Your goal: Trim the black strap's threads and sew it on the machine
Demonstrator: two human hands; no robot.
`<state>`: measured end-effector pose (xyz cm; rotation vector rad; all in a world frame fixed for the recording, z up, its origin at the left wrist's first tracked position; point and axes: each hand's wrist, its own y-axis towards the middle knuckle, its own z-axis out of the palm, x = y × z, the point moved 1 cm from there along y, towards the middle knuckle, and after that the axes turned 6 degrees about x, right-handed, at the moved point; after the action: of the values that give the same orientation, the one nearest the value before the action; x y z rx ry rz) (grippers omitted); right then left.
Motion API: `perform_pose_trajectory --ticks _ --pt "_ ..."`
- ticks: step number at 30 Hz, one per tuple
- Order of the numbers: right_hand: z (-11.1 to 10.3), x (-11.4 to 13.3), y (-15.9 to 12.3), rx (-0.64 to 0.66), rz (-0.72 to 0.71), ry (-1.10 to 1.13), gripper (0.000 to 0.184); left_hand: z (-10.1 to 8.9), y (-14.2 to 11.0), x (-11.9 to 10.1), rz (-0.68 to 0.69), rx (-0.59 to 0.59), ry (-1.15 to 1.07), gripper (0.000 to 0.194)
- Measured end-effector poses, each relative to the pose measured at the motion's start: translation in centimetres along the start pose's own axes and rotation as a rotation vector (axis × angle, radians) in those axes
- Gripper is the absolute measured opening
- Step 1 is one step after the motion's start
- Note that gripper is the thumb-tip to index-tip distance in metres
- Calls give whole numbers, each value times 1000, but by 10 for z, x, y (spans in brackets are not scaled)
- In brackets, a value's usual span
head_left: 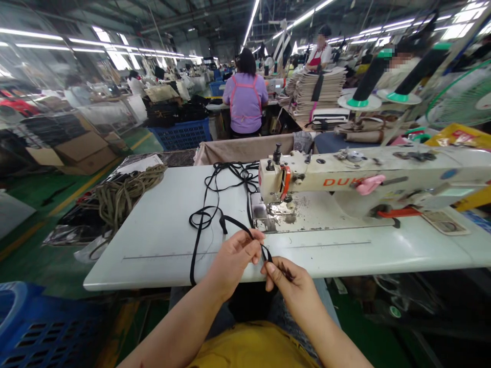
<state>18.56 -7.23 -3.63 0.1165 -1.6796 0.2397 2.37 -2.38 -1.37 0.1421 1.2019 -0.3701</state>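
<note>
A black strap (238,223) runs into both hands at the front edge of the white sewing table (161,225). My left hand (241,254) pinches the strap between thumb and fingers. Just right of it and slightly lower, my right hand (284,276) is closed on a looped part of the same strap; something small and dark shows between its fingers, too unclear to name. More of the strap lies in loose loops on the table and hangs over the front edge. Behind the hands stands the sewing machine (345,179), its needle area close to the strap.
Olive-brown straps (126,191) are heaped left of the table. A blue basket (30,327) stands at the lower left. Two black thread cones (370,82) and a green fan (466,94) are at the right. Co-workers sit and stand farther back, one in a purple top (245,102).
</note>
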Motion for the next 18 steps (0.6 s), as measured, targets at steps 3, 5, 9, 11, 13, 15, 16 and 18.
perform_pose_trajectory --ticks 3,5,9,11,13,15,16,18 --pt "-2 0 0 45 52 62 57 -3 0 0 -20 -29 206 31" --pt "-3 2 0 86 63 70 58 -4 0 -1 -31 -81 285 33" --pt "-10 8 1 23 1 11 45 -2 0 -2 -46 -137 367 37" --pt "-13 10 2 -55 -21 -23 33 -1 -1 -2 -48 -133 376 38" --pt "-14 12 4 -102 -20 -46 25 1 -1 -1 -56 -124 370 38" --pt "-13 14 6 -120 -23 -72 21 2 -2 0 -67 -113 366 38" --pt "-12 15 7 -123 -30 -88 19 3 -2 0 -70 -105 371 37" --pt "-9 17 8 -126 -49 -130 16 4 -2 1 -71 -87 390 36"
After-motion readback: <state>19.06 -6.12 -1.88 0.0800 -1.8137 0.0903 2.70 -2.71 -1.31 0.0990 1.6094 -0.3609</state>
